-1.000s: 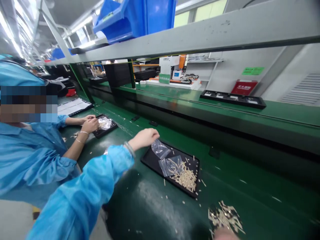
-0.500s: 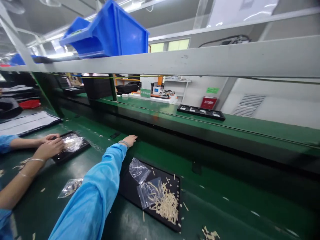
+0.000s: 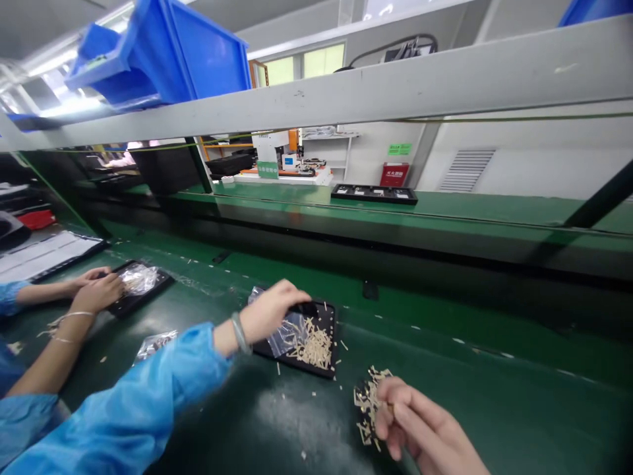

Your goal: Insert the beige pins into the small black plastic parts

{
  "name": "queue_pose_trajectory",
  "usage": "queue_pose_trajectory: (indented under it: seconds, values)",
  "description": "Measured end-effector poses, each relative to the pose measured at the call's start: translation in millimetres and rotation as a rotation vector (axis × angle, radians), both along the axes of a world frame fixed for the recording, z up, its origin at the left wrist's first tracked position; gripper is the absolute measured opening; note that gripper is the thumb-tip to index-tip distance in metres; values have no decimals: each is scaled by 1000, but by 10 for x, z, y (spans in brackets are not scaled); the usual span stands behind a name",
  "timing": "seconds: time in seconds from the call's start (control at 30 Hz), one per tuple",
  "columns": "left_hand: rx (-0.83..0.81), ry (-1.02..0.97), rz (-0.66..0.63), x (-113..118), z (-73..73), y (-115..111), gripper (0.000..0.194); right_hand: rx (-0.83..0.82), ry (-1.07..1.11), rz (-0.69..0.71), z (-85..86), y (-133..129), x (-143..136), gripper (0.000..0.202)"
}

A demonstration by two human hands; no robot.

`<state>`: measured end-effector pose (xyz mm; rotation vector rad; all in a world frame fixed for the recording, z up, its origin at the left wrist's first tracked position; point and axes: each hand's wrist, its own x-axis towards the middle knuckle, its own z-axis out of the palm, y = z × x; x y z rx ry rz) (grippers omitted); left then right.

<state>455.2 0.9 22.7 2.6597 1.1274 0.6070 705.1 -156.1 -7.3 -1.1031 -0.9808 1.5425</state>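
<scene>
My left hand (image 3: 275, 309), with a blue sleeve and a bracelet at the wrist, is over the black tray (image 3: 324, 375). Its fingers are closed on a small black piece (image 3: 307, 308) whose kind I cannot make out. Beneath lie clear plastic bags (image 3: 287, 338) and a heap of short pale strips (image 3: 316, 346). At the lower right, my right hand (image 3: 420, 425) has thumb and fingers pinched together; what is between them is too small to name. It is beside a pile of pale strips mixed with dark bits (image 3: 366, 399) on the green work surface.
At left, a co-worker's hands (image 3: 96, 290) work at another black tray (image 3: 148, 300) holding a clear bag. A filled plastic bag (image 3: 155, 344) lies near my sleeve. A grey shelf beam (image 3: 346, 92) crosses above, bearing a blue bin (image 3: 208, 59). A long black tray (image 3: 373, 193) stands behind.
My left hand has come back from the far side of the work surface to above the tray, now with a black piece. My right hand has entered at the lower right. The view has shifted.
</scene>
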Motion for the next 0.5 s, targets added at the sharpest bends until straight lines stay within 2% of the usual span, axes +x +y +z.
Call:
queue_pose_trajectory:
  seconds: [0.03, 0.1, 0.17, 0.23, 0.27, 0.33, 0.4, 0.47, 0.5]
  values:
    - [65, -5, -122, 97, -8, -259, 43, -39, 69, 25, 54, 27, -14, 24]
    - [113, -45, -230, 257, -56, -692, 42, -95, 175, 76, 121, 40, -72, 21]
    - [114, -202, -244, 366, -131, -972, 39, -118, 253, 114, 130, 11, -137, 20]
    - [38, -467, -196, 439, -206, -1105, 32, -129, 313, 121, 112, -41, -183, 17]
    - [-49, -625, -149, 469, -236, -1131, 27, -130, 341, 111, 106, -67, -198, 15]
    - [-326, -945, -73, 534, -280, -1138, 21, -130, 388, 88, 112, -110, -220, 13]
    - [-688, -1212, -80, 607, -310, -1129, 35, -122, 419, 74, 140, -134, -250, 11]
    - [-1048, -1384, -152, 682, -348, -1141, 49, -107, 422, 80, 167, -143, -295, 11]
    - [-1197, -1439, -164, 716, -373, -1159, 50, -99, 413, 84, 174, -144, -321, 11]
